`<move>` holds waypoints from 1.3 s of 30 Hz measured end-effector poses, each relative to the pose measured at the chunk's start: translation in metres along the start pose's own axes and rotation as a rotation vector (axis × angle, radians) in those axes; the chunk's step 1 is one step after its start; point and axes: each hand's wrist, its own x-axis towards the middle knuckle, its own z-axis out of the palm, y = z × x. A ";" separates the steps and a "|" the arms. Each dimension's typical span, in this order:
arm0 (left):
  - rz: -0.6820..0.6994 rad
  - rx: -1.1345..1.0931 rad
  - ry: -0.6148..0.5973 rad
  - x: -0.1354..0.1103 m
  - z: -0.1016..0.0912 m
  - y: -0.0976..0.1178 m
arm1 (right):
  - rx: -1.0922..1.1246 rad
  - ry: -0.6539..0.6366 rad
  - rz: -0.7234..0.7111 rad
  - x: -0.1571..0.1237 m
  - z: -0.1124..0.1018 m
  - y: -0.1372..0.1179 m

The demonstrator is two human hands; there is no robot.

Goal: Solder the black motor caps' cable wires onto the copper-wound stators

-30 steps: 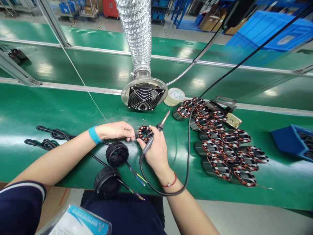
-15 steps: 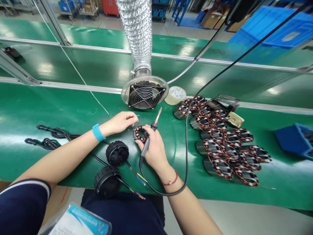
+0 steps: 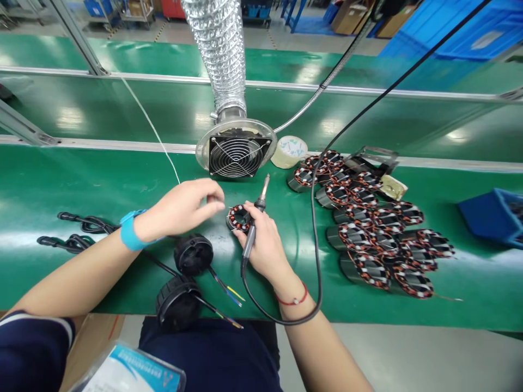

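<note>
My left hand (image 3: 186,206) hovers left of the stator, fingers curled and thumb and forefinger a little apart. A thin pale solder wire (image 3: 151,124) runs down to the back of this hand and seems held in it; its end is hidden. My right hand (image 3: 265,239) grips a soldering iron (image 3: 250,239), its tip pointing up and away from me. The same hand's thumb and fingers steady a small copper-wound stator (image 3: 233,220) on the green table. Two round black caps (image 3: 194,255) with stripped coloured leads lie below my left hand.
A fume extractor fan (image 3: 237,157) on a foil duct stands behind my hands, beside a tape roll (image 3: 289,151). Several stators (image 3: 359,237) are grouped at right, near a blue bin (image 3: 488,218). The iron's black cable (image 3: 317,261) loops past my right wrist. Black plugs (image 3: 61,239) lie left.
My left hand has drawn back leftward from the stator, its fingers loosening. The wire leading to it has shifted. My right hand keeps the iron and stator nearly in place.
</note>
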 end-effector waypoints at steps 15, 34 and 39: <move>-0.053 0.048 -0.292 0.000 0.016 0.002 | 0.375 0.271 0.069 0.003 -0.017 -0.010; -0.004 -0.191 -0.325 0.003 0.015 -0.010 | 0.678 0.380 0.225 0.011 0.003 -0.050; 0.029 -0.194 -0.367 0.003 0.011 -0.008 | 0.692 0.318 0.122 0.012 0.000 -0.050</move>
